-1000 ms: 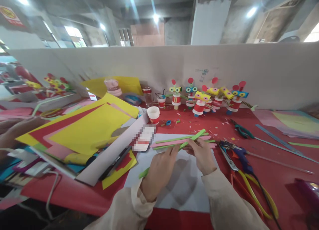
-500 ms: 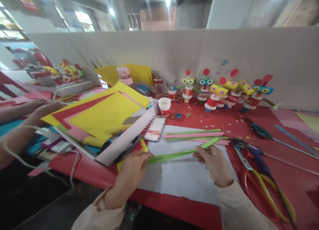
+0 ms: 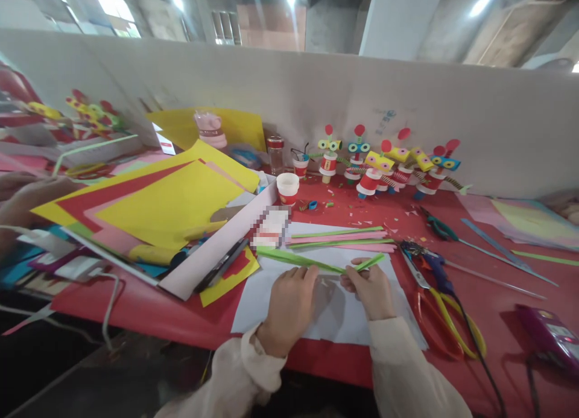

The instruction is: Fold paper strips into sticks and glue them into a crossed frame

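Light green paper strips point(image 3: 332, 266) stretch at a slant over white paper sheets point(image 3: 260, 291). My right hand point(image 3: 371, 288) is closed, pinching the strips between thumb and fingers near their right end, where a short green piece sticks out. My left hand point(image 3: 292, 306) is closed around their middle, its fingertips partly hidden; the left end lies free beyond it. Just behind are several pink and green strips point(image 3: 339, 239), laid side by side.
Scissors point(image 3: 447, 318), a glue gun point(image 3: 434, 267) and pliers point(image 3: 441, 228) lie right. Paper-cup figures point(image 3: 371, 180) stand along the partition. A white cup point(image 3: 287, 187) is ahead. Yellow sheets point(image 3: 176, 195) are piled left, near another person's hand point(image 3: 31, 195). A purple device point(image 3: 549, 336) sits far right.
My left hand has slid right along the green strips, from their left end to nearer my right hand. The right hand keeps its pinch. The view has turned rightward.
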{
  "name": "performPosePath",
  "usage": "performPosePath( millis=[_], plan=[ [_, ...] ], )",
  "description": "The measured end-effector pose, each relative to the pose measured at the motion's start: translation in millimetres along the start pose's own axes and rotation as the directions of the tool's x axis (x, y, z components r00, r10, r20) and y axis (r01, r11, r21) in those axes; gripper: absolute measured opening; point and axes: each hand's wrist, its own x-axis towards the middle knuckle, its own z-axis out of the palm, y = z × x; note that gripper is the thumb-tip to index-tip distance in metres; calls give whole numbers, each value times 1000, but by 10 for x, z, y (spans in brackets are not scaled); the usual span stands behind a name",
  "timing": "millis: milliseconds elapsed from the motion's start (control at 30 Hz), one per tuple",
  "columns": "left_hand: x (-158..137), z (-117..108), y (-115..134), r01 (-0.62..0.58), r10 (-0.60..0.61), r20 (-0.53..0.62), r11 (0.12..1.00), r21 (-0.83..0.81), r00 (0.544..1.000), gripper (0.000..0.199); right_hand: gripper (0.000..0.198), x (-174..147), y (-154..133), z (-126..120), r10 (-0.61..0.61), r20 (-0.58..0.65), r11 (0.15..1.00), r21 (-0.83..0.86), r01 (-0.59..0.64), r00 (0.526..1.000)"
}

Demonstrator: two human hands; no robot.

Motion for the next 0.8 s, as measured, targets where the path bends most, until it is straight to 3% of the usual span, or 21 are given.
performPosePath(
  millis=[100, 267, 367, 467, 533, 600, 633, 700, 800],
  plan=[
    [106, -18, 9, -83, 83, -70, 997, 7, 994, 24, 37, 0, -6, 5, -14, 2, 998, -54, 14, 1000],
    [239, 75, -76, -188, 196, 77, 977, -105, 978, 23, 61, 89, 71, -55, -15, -6, 986, -163, 14, 1000],
    [239, 127, -148, -206, 218, 68, 966, -153, 974, 24, 85, 143, 105, -166, -185, -105, 905, -406, 127, 977],
    [228, 145, -173, -210, 222, 77, 968, -135, 972, 23, 86, 106, 84, -242, -525, -109, 617, -732, 289, 844],
    [233, 152, -167, -217, 229, 92, 968, -129, 969, 22, 56, 49, 56, -226, -662, 72, 378, -827, 415, 746],
    [248, 156, -157, -232, 244, 100, 965, -119, 965, 20, 31, 9, 40, -160, -667, 351, 233, -739, 632, 657],
    [255, 156, -156, -238, 249, 100, 965, -115, 963, 19, 29, 5, 39, -119, -640, 467, 224, -646, 730, 610],
    [264, 147, -173, -252, 264, 100, 961, -115, 959, 17, 27, 30, 51, -49, -590, 589, 286, -486, 826, 552],
    [241, 105, -267, -295, 306, 110, 950, -105, 946, 19, 19, 106, 78, -12, -582, 600, 345, -429, 835, 549]
  ],
)
